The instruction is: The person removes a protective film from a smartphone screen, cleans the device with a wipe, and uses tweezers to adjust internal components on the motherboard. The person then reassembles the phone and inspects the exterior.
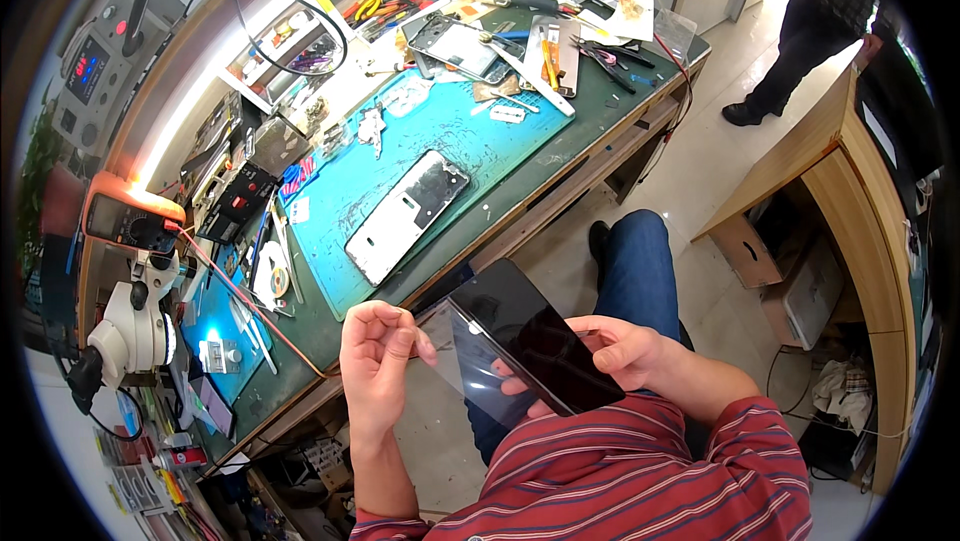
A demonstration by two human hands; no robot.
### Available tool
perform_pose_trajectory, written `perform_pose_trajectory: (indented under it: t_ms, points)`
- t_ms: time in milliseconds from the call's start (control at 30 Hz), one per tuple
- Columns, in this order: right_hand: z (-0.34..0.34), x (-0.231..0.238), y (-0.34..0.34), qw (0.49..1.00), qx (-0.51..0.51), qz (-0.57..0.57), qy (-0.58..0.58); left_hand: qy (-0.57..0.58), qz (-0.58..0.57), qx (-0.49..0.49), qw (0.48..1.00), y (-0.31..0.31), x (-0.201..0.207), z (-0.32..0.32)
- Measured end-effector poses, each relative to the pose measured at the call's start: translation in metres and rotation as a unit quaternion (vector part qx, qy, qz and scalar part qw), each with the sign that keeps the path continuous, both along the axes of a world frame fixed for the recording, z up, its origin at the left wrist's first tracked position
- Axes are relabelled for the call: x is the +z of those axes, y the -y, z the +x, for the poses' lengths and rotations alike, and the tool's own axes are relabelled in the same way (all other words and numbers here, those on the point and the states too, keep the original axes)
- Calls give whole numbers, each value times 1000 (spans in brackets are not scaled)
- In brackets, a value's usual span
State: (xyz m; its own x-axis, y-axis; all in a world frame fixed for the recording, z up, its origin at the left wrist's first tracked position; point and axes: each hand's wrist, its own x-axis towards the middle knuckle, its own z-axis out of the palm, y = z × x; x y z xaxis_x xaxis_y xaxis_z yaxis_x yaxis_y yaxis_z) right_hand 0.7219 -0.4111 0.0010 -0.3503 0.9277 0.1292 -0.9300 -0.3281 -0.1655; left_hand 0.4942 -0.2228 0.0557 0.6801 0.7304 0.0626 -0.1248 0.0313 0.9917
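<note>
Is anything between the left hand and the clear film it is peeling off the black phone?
Nothing visible. The left hand already pinches the edge of the clear film between thumb and fingers, with no tool or cable between them. The right hand holds the black phone above the lap, apart from the workbench.

left hand (375,361): raised at 7 o'clock, fingers curled, thumb and forefinger pinched | right hand (620,353): at 5 o'clock, fingers wrapped in a grip, wrist bent inward | forearms rise from lower edge
</note>
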Motion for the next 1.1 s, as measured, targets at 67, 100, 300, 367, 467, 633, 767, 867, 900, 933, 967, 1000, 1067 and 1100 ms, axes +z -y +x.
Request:
perform_pose_trajectory:
  t_ms: [67, 100, 300, 367, 467, 633, 767, 867, 900, 933, 967, 1000, 1067, 1100]
  points:
    - [1, -1, 0, 1000, -1, 2, 2, -6, 0, 4, 1000, -1, 0, 1]
    - [1, -2, 1, 1000, -2, 0, 0, -9, -2, 8, 1000, -1, 0, 1]
    - [2, -2, 2, 1000, -1, -3, -4, -24, -1, 13, 1000, -1, 1, -1]
    - [2, -1, 2, 1000, -3, -3, -2, -28, 2, 14, 1000, -1, 1, -1]
    - [2, -1, 2, 1000, -7, 2, -1, -32, 2, 8, 999, -3, 1, -2]
    - [3, 1, 3, 1000, -11, 11, 8, -38, -1, 4, 999, -5, 0, -5]
    - [4, 1, 2, 1000, -14, 20, 17, -48, 0, 9, 999, -5, 0, -7]
    - [5, 1, 2, 999, -15, 28, 13, -50, 0, 10, 999, -5, 1, -8]
    - [5, 0, 1, 999, -15, 29, 11, -51, 1, 8, 999, -6, 2, -9]
    - [5, 0, 1, 999, -14, 31, 9, -52, 1, 6, 999, -6, 2, -10]
    - [5, 0, 2, 999, -15, 31, 8, -51, -4, 5, 999, -7, 2, -11]
    - [4, 0, 2, 999, -16, 30, 7, -50, -8, 3, 999, -9, 2, -12]
    - [4, 1, 2, 999, -15, 31, 9, -49, -15, 3, 999, -9, 3, -12]
    - [4, 1, 2, 999, -14, 31, 11, -48, -16, 2, 999, -9, 4, -12]
